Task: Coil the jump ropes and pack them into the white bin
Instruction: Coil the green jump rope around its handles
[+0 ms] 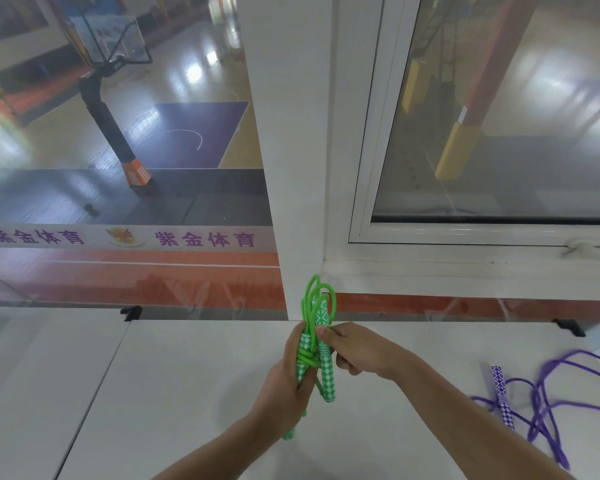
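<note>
Both hands held the coiled green rope (315,336) above the table (174,393): left hand (284,386) gripped the bundle, right hand (354,348) pinched a handle. Purple rope (534,403) lay right of it.

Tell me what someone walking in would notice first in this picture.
The bright green jump rope grabs the eye first: bundled and held up at center, above the white table, gripped by the left hand and pinched by the right hand. Next comes the purple jump rope, sprawled uncoiled on the table at the right.
</note>
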Demonstrator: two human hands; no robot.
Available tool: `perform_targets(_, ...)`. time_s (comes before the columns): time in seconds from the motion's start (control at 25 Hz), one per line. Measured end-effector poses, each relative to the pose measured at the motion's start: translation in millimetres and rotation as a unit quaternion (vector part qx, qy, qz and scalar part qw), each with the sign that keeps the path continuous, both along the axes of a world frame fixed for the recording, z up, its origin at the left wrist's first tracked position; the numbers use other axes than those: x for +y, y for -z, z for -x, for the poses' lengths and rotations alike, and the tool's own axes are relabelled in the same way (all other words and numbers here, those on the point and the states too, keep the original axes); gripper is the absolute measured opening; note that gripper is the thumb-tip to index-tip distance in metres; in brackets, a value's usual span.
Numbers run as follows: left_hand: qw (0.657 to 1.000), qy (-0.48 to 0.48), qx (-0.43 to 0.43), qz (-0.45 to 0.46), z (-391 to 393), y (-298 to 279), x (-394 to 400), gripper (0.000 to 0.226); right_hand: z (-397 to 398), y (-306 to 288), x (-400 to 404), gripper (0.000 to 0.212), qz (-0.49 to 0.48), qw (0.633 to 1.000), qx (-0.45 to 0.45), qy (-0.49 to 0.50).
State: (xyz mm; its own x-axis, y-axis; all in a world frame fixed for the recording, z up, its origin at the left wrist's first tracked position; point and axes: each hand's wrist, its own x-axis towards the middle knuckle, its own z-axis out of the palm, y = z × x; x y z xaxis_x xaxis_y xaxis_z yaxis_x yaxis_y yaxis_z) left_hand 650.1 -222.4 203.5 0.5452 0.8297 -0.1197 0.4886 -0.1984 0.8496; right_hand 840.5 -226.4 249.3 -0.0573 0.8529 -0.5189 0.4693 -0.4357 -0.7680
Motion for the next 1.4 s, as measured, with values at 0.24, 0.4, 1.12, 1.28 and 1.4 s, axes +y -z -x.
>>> perform_targets(0.24,0.997,0.05,0.043,-0.036,4.8,3.8,-0.4,0.088,-3.4,1.4,-1.1,0.037,0.04,0.997,0.06,0.001)
perform_targets(0.4,0.999,-0.031,0.011,0.033,-3.6,-7.1,3.3,0.053,5.5,7.7,-3.3,0.034,-0.006,0.997,0.074,0.019)
perform_targets(1.12,0.835,-0.167,-0.302,0.428,-12.7,-15.0,23.8,0.027,18.4,-1.9,-10.1,0.029,-0.002,0.998,-0.067,-0.017)
perform_targets(1.28,0.84,-0.157,-0.314,0.415,-13.6,-9.2,21.3,0.044,20.1,-2.4,-9.9,0.031,0.009,0.998,-0.068,-0.008)
perform_targets(1.4,0.856,-0.14,-0.303,0.395,-13.4,-9.3,18.5,0.042,18.9,-0.1,-9.7,0.03,0.021,0.997,-0.069,-0.01)
